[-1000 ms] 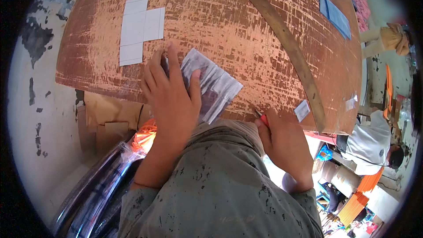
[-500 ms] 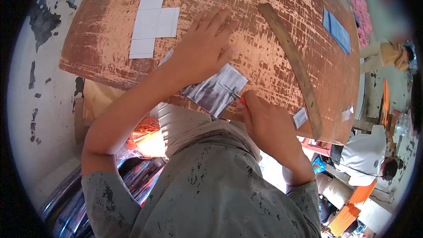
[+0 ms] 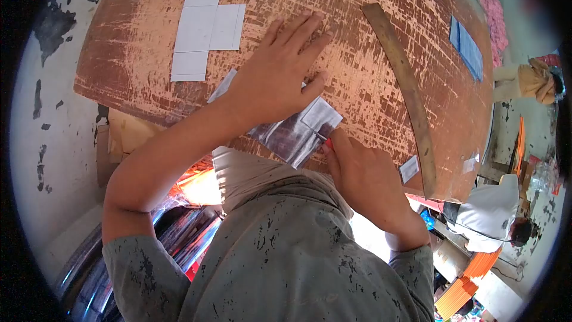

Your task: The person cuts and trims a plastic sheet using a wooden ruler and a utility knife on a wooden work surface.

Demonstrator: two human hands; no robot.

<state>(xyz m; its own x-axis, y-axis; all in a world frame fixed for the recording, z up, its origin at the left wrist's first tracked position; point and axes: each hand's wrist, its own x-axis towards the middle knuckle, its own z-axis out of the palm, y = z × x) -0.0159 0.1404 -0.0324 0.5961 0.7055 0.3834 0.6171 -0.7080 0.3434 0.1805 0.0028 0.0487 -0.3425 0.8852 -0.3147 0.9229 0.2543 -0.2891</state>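
Observation:
My left hand lies with fingers spread on the worn brown board, its palm and wrist over a shiny, greyish sheet. A pale corner pokes out on the other side of that wrist. On the sheet's right part, a small outlined rectangle shows. My right hand is closed around a red-handled tool with a thin tip at the sheet's right edge; its exact kind is mostly hidden by the fingers.
A white paper cutout with ruled lines lies at the upper left of the board. A long flat brown strip curves down the right side. Blue pieces and a small pale piece lie nearby. Another person is at lower right.
The view has shifted slightly. My right hand and the red-handled tool have moved a little along the sheet, and less of the tool's tip shows. My left hand stays spread over the sheet.

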